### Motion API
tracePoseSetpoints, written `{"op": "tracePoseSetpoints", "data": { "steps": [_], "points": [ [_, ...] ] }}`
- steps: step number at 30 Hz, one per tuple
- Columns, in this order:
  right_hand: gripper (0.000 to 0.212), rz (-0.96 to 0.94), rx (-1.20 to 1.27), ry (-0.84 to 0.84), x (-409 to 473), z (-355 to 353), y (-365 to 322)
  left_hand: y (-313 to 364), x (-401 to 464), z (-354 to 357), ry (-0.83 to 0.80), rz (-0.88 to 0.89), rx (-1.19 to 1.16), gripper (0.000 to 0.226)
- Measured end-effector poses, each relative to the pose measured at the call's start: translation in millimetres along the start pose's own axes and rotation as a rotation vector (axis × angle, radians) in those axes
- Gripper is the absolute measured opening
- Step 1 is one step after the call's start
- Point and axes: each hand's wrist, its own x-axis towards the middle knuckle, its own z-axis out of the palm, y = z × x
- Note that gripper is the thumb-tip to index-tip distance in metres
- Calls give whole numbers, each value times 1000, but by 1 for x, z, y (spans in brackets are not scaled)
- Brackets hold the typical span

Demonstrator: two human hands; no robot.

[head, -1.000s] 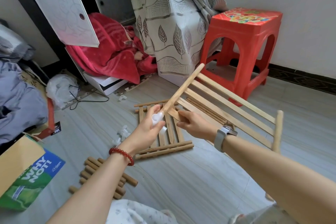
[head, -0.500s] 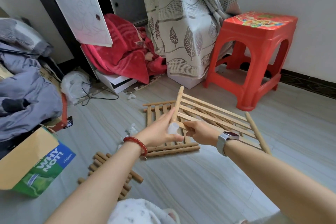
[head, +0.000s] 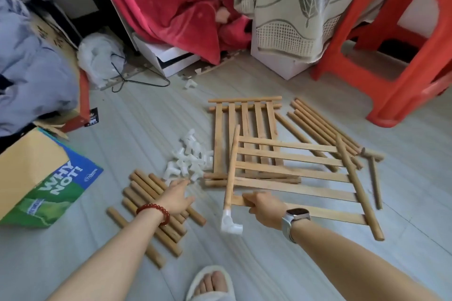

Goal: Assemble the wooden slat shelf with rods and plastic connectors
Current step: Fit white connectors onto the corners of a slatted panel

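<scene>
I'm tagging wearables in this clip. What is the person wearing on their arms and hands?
Both forearms are bare, with no sleeves and no gloves. The left hand has a bracelet of round, dark red beads at the wrist. The right hand has a smartwatch with a dark rectangular face and light grey band at the wrist. No rings can be made out.

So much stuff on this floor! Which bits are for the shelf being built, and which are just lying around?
For the shelf:
- slat panel held by the right hand
- white connector on its rod end
- loose connectors, left hand reaching toward them
- short rods
- long rods
- second slat panel

Just lying about:
- red stool
- red blanket
- cardboard box
- wire hanger
</scene>
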Motion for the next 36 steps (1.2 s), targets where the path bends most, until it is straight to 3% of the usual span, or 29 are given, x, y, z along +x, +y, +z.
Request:
{"op": "tracePoseSetpoints", "data": {
  "steps": [4,8,11,14,17,24,28,31,36],
  "points": [
    [19,-32,-62,-95,27,42,10,-21,56,23,123,-46,-43,58],
    [22,-93,-119,-143,41,70,19,-24,108,31,218,20,-21,58],
    [26,-121,-156,-193,48,76,25,-20,142,38,269,46,-37,43],
    [33,-114,-140,-260,49,74,33,-19,149,46,319,25,-11,24],
    [37,-108,-139,-258,43,59,40,-19,132,49,429,-7,-13,28],
    [34,-19,-12,-92,15,-19,37,13,80,18,584,143,-12,20],
    [41,74,333,116,-2,-47,34,85,58,17,461,484,-90,21],
    [35,182,684,242,-25,-45,34,130,34,43,360,592,-160,24],
    [26,279,669,401,-44,-29,77,182,37,69,252,679,-220,22]
  ]
}}
